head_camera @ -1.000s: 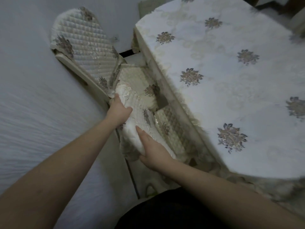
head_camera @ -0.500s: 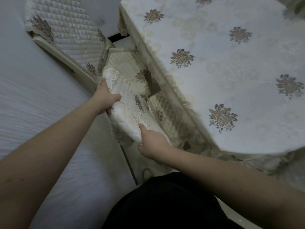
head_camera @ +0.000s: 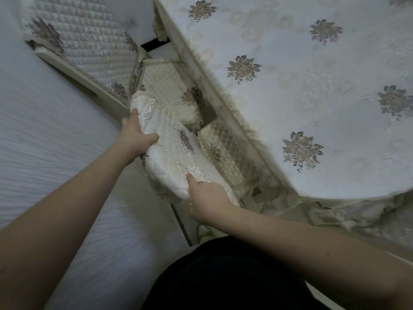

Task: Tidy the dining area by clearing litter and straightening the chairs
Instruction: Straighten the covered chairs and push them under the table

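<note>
Two chairs in quilted cream covers with floral patches stand along the table's left edge. I hold the backrest point(head_camera: 169, 151) of the nearer chair with both hands. My left hand point(head_camera: 136, 136) grips its far upper end, thumb over the top. My right hand point(head_camera: 207, 201) grips its near lower end. That chair's quilted seat point(head_camera: 225, 157) reaches under the table edge. The farther chair's backrest point(head_camera: 76, 39) leans at the upper left, its seat point(head_camera: 176, 95) also tucked in under the table.
The table point(head_camera: 312, 97) fills the right side under a white cloth with floral motifs and a fringed hem. A pale wall point(head_camera: 40, 153) runs close on the left, leaving a narrow strip of floor. My dark clothing point(head_camera: 223, 278) fills the bottom centre.
The view has dropped and drawn nearer to the chairs. Both hands keep their hold on the nearer backrest, which has shifted slightly relative to the table.
</note>
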`<state>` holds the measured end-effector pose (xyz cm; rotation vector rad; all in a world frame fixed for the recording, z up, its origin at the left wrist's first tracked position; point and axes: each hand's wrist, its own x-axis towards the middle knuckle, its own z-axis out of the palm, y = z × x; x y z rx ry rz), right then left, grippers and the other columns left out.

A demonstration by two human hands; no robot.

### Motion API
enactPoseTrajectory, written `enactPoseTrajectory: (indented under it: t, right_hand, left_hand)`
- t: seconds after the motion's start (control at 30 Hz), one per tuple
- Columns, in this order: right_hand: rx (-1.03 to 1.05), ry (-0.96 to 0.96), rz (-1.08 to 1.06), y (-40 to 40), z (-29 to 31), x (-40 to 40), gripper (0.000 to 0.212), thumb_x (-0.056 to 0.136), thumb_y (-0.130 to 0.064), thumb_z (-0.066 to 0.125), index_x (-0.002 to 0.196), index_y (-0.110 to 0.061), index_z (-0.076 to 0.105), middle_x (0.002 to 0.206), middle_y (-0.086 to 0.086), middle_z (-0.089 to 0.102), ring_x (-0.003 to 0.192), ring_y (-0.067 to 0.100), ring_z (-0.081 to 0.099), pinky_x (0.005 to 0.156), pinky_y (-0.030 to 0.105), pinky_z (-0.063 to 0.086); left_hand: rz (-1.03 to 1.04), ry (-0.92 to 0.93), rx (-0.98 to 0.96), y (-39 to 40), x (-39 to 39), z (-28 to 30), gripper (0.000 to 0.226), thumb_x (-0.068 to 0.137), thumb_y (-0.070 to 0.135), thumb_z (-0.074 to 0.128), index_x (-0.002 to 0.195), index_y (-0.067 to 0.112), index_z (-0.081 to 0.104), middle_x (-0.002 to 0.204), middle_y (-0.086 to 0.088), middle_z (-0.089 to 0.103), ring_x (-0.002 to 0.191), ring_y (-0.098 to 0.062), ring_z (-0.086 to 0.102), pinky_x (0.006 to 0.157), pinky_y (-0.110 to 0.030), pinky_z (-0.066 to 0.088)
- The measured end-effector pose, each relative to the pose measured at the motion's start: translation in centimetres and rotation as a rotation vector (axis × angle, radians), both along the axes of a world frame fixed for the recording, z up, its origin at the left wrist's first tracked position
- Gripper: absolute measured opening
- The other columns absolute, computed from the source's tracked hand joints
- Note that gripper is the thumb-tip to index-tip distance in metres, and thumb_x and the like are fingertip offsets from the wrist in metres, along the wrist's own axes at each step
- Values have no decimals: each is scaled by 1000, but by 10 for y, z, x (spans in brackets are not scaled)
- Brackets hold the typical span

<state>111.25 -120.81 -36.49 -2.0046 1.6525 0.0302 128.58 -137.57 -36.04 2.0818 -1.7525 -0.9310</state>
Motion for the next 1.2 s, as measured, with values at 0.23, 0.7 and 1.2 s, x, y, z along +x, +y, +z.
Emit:
enactPoseTrajectory:
  t: [0.23, 0.7, 1.2]
  right_hand:
    - [-4, -32, 68, -6, 3, 14, 78, 90, -29, 53, 149, -4, 10, 112, 17, 61, 96, 36, 60, 67, 36, 36]
    - [2, -45, 160, -10, 0, 29, 88, 85, -38, 55, 151, -5, 5, 106, 17, 63, 91, 36, 61, 67, 37, 40]
    - [-32, -66, 41, -2, -8, 9, 85, 79, -42, 54, 149, -20, 11, 116, 7, 61, 100, 32, 60, 69, 35, 42]
  left_hand:
    - [-13, -24, 20, -7, 12, 7, 92, 81, 18, 67, 153, 16, 11, 150, -12, 23, 131, -31, 36, 93, -32, 34]
    - [13, -6, 4, -4, 22, 9, 89, 82, 17, 64, 153, 15, 11, 147, -12, 24, 129, -29, 37, 96, -29, 32]
    - [6, -47, -8, -3, 2, 9, 88, 84, 26, 62, 153, 13, 8, 149, -15, 22, 127, -31, 39, 101, -35, 35]
